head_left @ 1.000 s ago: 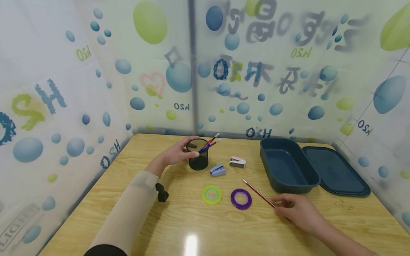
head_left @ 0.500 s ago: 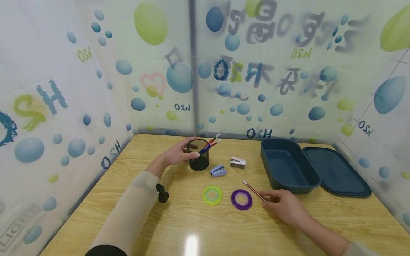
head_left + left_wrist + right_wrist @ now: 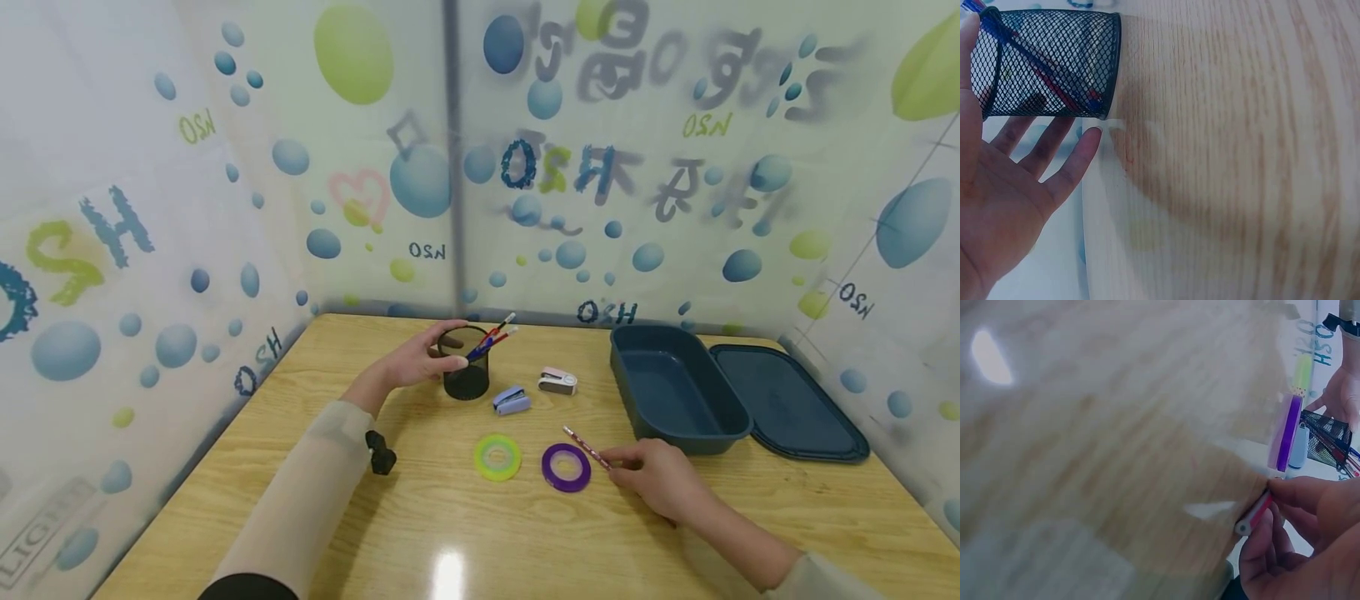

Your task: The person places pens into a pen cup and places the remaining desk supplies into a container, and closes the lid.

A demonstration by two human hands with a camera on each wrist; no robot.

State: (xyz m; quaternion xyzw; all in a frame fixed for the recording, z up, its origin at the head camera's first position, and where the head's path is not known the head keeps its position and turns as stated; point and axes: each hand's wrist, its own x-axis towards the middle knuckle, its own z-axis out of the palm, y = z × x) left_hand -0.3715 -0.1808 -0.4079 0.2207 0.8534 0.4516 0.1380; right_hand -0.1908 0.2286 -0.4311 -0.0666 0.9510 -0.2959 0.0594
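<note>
My left hand (image 3: 423, 358) is at a black mesh pen holder (image 3: 467, 385), thumb on its near side and fingers along the far side. Several pens and pencils (image 3: 495, 336) lean out of the holder to the right; the left wrist view shows the black mesh (image 3: 1054, 62) close up. With thumb and fingertips my right hand (image 3: 660, 479) pinches a red striped pencil (image 3: 587, 447) just above the table. The pencil's eraser end points away to the upper left. Its near end (image 3: 1252, 520) shows below the fingers in the right wrist view.
Right of the holder lie a lilac stapler (image 3: 512, 401) and a white-and-grey stapler (image 3: 557, 382). Nearer are a yellow-green tape roll (image 3: 497, 457) and a purple tape roll (image 3: 566, 467). A dark blue box (image 3: 738, 429) stands at the right beside its lid (image 3: 795, 404).
My right hand has slid left and slightly away along the pencil, and the pencil has shifted a little left with its tilt changed. The left hand and pen holder stay put.
</note>
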